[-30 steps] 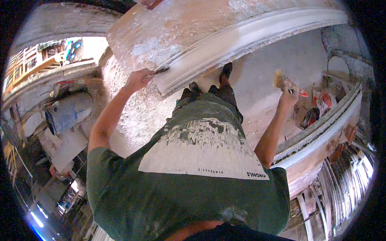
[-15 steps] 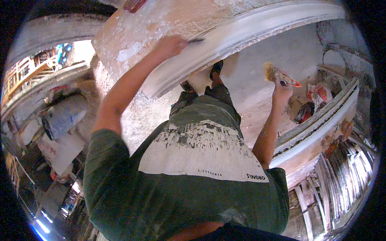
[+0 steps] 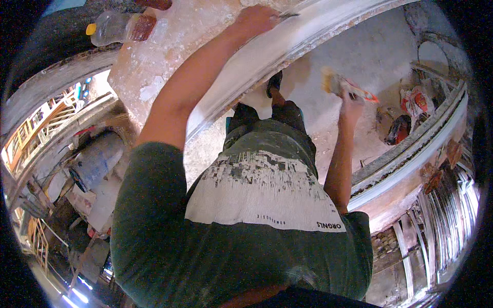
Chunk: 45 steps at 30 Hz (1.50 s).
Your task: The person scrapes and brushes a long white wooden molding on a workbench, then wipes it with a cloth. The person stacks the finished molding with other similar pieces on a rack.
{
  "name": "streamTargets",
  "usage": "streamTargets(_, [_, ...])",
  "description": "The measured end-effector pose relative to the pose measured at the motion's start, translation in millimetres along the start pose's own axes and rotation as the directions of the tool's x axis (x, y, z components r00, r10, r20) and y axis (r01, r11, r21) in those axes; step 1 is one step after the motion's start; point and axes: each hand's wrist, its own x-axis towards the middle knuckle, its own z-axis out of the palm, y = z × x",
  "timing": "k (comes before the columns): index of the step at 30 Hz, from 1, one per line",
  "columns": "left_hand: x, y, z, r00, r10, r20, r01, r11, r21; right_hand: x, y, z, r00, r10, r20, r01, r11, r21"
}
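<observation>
Left hand: in the head view, the left hand (image 3: 258,19) is curled closed in a narrow grip around a thin dark hand tool (image 3: 289,15), whose tip sticks out just to the right of the fingers.
White moulding: the long white moulding (image 3: 272,49) runs directly below and to the right of the left hand, curving away up and to the right; the tool's tip lies over its upper side, but whether it touches cannot be told.
Worktop: the plaster-spotted worktop (image 3: 164,59) spreads out to the left of the left hand, under the raised forearm.
Yellow-capped bottle: the clear bottle (image 3: 114,27) lies on its side, well apart to the left of the left hand, cap pointing away from it.
Right hand: the right hand (image 3: 352,109) is closed on a paintbrush (image 3: 345,86), held in the air over the floor (image 3: 354,56).
Paintbrush: its pale bristles point left of the right hand, its red handle end to the right.
White-and-red bag: the crumpled bag (image 3: 415,101) sits to the right of the right hand, apart from it, beside a black-and-red bundle (image 3: 398,129) too unclear to name.
Second moulding: another pale moulding (image 3: 403,177) stretches below and to the right of the right hand.
Slats: light strips (image 3: 452,226) stand farther off, beyond that moulding.
</observation>
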Motion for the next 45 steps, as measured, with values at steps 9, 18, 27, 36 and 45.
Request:
streamTargets(9, [-168.2, -44.9, -31.4, 0.956, -0.197, 0.216, 0.216, 0.974, -0.069, -11.0, -34.0, 70.3, 0.914, -0.037, 0.403, -0.057, 0.974, 0.218])
streamTargets(18, [26.5, 2.7, -5.2, 0.993, 0.010, 0.114, -0.017, 0.998, 0.055, -5.0, -3.5, 33.0, 0.976, 0.041, 0.216, -0.073, 0.987, 0.141])
streamTargets(27, [-42.1, -2.7, 16.6, 0.996, -0.086, 0.027, 0.088, 0.994, -0.066, -42.6, -34.5, 38.8, 0.999, -0.042, 0.017, 0.038, 0.985, 0.168])
streamTargets(36, [-486.4, -109.4, -14.7, 0.741, -0.628, 0.238, 0.640, 0.555, -0.531, -118.8, -10.5, 95.9, 0.978, -0.050, 0.204, 0.015, 0.986, 0.168])
streamTargets(45, [-303.6, -32.3, 16.4, 0.858, -0.510, -0.067, 0.437, 0.791, -0.428, -135.8, -26.5, 131.5, 0.905, -0.194, 0.378, 0.176, 0.981, 0.083])
